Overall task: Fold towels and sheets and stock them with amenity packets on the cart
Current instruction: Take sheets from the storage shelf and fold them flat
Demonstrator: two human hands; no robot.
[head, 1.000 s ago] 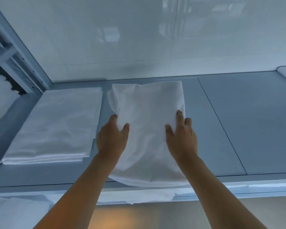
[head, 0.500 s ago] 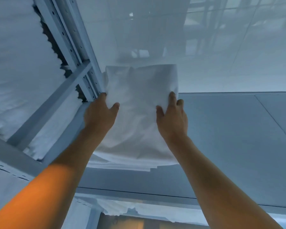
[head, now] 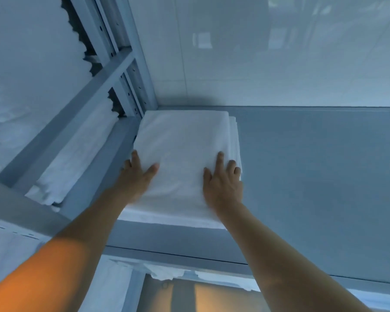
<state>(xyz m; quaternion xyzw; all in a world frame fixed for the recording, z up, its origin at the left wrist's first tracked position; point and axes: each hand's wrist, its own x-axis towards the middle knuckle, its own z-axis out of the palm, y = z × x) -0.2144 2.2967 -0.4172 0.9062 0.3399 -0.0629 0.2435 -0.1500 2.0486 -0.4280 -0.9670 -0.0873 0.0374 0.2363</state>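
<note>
Pressing flat on the folded sheet stack (head: 185, 140) in the shelf (head: 313, 176) corner, left hand (head: 136, 179) and right hand (head: 222, 183) keep fingers straight, gripping nothing.

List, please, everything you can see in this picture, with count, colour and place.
Sheets: one folded stack, white, in the shelf's far left corner.
Shelf: one, grey, under the stack.
Frame: one, grey metal uprights and crossbars, left of the stack.
Linen: several white piles, behind the frame at left.
Wall: one, pale and glossy, behind the shelf.
Left hand: one, flat on the stack's left side.
Right hand: one, flat on the stack's right side.
</note>
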